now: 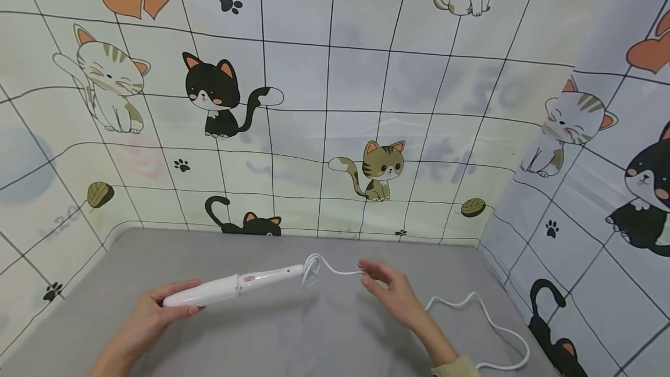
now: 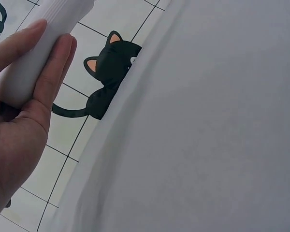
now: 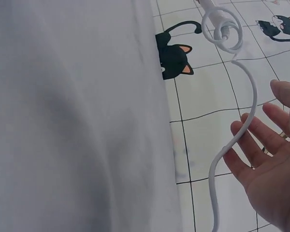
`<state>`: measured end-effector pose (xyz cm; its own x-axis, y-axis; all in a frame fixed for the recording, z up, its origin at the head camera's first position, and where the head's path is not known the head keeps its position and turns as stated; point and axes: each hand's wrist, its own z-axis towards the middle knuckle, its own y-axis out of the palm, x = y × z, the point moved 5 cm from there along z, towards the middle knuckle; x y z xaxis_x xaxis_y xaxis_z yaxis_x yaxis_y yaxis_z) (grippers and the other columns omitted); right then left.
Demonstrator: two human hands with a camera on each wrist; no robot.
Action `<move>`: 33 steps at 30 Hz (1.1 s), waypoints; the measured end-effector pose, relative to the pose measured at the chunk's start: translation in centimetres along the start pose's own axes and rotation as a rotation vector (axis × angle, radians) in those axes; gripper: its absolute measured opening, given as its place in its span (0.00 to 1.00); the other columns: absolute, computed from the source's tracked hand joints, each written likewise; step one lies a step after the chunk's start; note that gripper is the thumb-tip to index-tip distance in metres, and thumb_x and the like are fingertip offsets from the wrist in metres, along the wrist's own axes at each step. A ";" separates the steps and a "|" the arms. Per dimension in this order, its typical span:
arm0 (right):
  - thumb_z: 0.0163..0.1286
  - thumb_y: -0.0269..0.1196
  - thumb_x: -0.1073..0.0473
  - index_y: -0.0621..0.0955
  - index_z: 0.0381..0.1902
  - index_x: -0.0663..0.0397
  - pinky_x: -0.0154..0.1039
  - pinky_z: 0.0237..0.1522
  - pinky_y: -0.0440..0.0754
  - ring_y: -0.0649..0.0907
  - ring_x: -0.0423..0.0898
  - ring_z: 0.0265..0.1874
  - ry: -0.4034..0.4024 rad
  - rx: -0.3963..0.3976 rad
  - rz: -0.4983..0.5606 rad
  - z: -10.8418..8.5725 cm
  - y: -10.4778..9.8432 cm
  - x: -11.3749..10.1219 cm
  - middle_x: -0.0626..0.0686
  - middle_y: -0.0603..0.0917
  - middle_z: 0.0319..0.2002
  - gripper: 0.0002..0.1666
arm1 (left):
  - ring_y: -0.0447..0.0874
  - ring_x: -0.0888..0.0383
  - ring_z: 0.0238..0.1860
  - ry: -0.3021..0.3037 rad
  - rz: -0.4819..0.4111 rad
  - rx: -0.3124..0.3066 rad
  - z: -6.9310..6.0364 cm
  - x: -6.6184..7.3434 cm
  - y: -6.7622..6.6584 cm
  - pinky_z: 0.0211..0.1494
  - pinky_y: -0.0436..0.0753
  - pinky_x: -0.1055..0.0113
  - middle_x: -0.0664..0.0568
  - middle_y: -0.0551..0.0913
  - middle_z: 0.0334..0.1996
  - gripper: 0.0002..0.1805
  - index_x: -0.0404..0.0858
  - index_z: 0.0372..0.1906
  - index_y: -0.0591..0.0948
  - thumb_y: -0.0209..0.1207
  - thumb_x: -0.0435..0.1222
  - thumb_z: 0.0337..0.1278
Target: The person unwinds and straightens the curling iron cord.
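Note:
A white wand-shaped appliance (image 1: 220, 291) with a cord hangs tilted above the grey surface. My left hand (image 1: 149, 319) holds its thick rounded end between thumb and fingers, as the left wrist view also shows. A small pink patch (image 1: 249, 278) marks its slimmer half. From the thin end comes a white cord (image 3: 253, 92), looped there in a small coil (image 3: 222, 30). A clear piece (image 1: 311, 277) dangles by that coil in the head view. My right hand (image 3: 275, 164) has its fingers loosely spread, and the cord runs across several of its fingertips without being gripped.
A grey cloth-covered tabletop (image 1: 272, 336) lies below. The cord's far part (image 1: 502, 330) curves over the right side of it. Cat-printed grid curtains (image 1: 361, 86) stand behind and at both sides.

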<state>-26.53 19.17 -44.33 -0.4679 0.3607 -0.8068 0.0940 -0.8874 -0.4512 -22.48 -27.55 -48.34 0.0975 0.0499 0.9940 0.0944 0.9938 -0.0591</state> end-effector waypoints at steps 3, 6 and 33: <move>0.73 0.67 0.62 0.81 0.63 0.56 0.51 0.61 0.78 0.84 0.56 0.55 -0.013 -0.021 -0.011 0.6 0.5 -0.5 0.57 0.85 0.57 0.22 | 0.83 0.61 0.46 -0.017 0.030 0.009 -0.1 0.0 -0.1 0.45 0.84 0.68 0.64 0.86 0.49 0.25 0.26 0.60 0.82 0.69 0.21 0.54; 0.72 0.66 0.64 0.80 0.63 0.59 0.49 0.60 0.79 0.84 0.58 0.54 -0.029 -0.045 0.024 1.4 1.3 -0.9 0.57 0.85 0.55 0.23 | 0.83 0.61 0.45 -0.038 0.058 0.015 0.0 0.2 -0.1 0.45 0.84 0.68 0.65 0.86 0.49 0.25 0.27 0.59 0.82 0.69 0.22 0.54; 0.68 0.69 0.66 0.87 0.50 0.63 0.33 0.34 0.78 0.81 0.39 0.34 0.035 -0.108 0.014 2.1 5.0 -1.2 0.55 0.89 0.41 0.13 | 0.83 0.61 0.45 0.006 0.010 -0.013 -0.2 0.3 -0.4 0.44 0.84 0.67 0.64 0.87 0.49 0.24 0.27 0.59 0.82 0.67 0.20 0.55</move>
<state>-27.38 13.69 -44.85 -0.4355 0.3601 -0.8250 0.1948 -0.8571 -0.4769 -22.27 -27.92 -48.09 0.1041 0.0594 0.9928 0.1059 0.9919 -0.0704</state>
